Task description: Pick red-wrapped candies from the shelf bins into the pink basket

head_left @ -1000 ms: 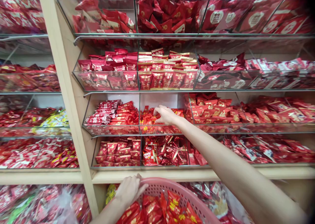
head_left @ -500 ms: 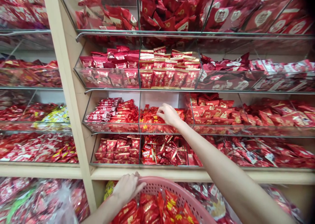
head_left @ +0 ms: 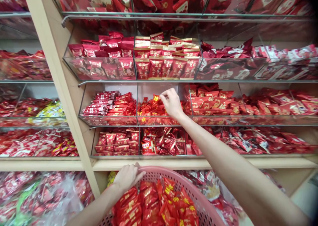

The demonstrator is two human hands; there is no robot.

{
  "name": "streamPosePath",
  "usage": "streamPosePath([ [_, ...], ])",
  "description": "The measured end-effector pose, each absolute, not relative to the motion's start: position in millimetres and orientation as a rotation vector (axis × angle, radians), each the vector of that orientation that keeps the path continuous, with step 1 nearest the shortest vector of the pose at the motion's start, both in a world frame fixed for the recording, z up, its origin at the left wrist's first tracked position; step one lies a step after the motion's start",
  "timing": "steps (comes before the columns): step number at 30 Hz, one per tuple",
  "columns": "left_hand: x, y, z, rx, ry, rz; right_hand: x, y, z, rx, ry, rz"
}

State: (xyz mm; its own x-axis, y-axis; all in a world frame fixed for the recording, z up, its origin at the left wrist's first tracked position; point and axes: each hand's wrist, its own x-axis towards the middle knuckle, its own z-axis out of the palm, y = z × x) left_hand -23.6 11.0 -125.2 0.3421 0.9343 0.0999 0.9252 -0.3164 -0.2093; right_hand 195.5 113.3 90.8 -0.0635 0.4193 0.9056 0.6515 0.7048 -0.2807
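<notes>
My right hand is closed in a pinch on a small red packet with yellow print. It is raised just above the red packets in the middle bin of the third shelf. At the bottom, my left hand is wrapped over the upper left rim of a pink plastic basket with round holes. Inside the basket lies a pile of red packets, some printed in yellow. My left fingertips are partly hidden behind the rim.
Clear bins with more red packets fill the shelves, such as gold-edged packets above and darker packets below. A wooden upright stands at left. Under the wooden ledge are plastic bags of packets.
My right hand has lifted slightly, and a red packet now shows at its fingertips. The view has tilted down, so more of the basket's contents is visible. My left hand stays on the rim.
</notes>
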Motion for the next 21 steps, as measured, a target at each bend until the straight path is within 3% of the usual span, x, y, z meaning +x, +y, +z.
streamPosePath([
  [5, -24, 11, -121, -2.391, -1.682, 0.063, 208, 43, 57, -0.703, -1.628, -0.081],
  [14, -21, 10, -120, -2.4, -1.717, 0.092, 256, -65, -63, -0.968, -2.134, 0.484],
  [21, -19, 10, -119, -2.382, -1.711, 0.112, 279, -80, -98, -1.174, -2.18, 0.594],
])
